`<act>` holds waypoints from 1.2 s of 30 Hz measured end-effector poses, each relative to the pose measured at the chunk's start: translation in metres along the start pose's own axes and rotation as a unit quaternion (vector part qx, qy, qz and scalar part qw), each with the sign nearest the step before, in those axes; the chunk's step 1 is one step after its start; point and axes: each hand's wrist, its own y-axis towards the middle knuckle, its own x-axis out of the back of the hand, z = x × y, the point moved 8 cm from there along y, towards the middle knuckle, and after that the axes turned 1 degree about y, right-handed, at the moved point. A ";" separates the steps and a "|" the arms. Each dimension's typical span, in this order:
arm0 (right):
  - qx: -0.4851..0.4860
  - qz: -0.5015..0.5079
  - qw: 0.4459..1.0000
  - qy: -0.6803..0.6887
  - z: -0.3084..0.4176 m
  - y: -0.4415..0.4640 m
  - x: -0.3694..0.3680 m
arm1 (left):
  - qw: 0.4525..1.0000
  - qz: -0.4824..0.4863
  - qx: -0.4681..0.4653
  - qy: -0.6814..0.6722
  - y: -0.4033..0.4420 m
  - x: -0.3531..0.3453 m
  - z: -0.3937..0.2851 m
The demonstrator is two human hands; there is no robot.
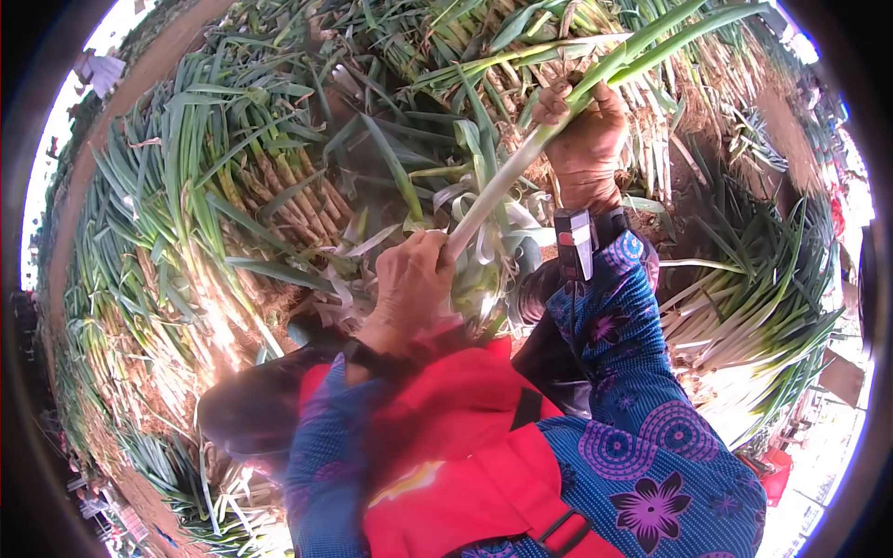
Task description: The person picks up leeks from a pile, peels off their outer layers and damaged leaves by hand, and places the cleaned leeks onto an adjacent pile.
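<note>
A long green onion (507, 181) slants across in front of me, its white stem running down left and its green leaves reaching up right. My right hand (591, 139) is closed round it where the white turns green. Lower down, my left hand (409, 284) grips the white stem's bottom end, fingers curled, so the root tip is hidden. Stripped leaves and pale peelings (465, 232) lie beneath the stem, between my hands and my knees. A device with a strap (575, 244) sits on my right wrist.
Thick bundles of green onions (195, 242) cover the ground to the left, and more bundles (670, 102) lie at the upper right. Beside my right arm is a pile of cleaner, white-stemmed onions (744, 325). A red apron (446, 418) covers my lap.
</note>
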 end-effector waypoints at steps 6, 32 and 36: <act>-0.057 0.120 0.990 0.055 -0.002 0.004 -0.013 | 0.999 -0.012 0.031 -0.043 0.000 0.002 0.009; -0.072 0.138 0.970 0.188 0.020 0.014 -0.005 | 0.780 -0.148 0.460 -0.398 -0.142 0.116 0.226; -0.060 0.108 0.980 0.155 0.014 0.016 0.001 | 0.909 0.079 0.306 -0.273 -0.089 0.070 0.148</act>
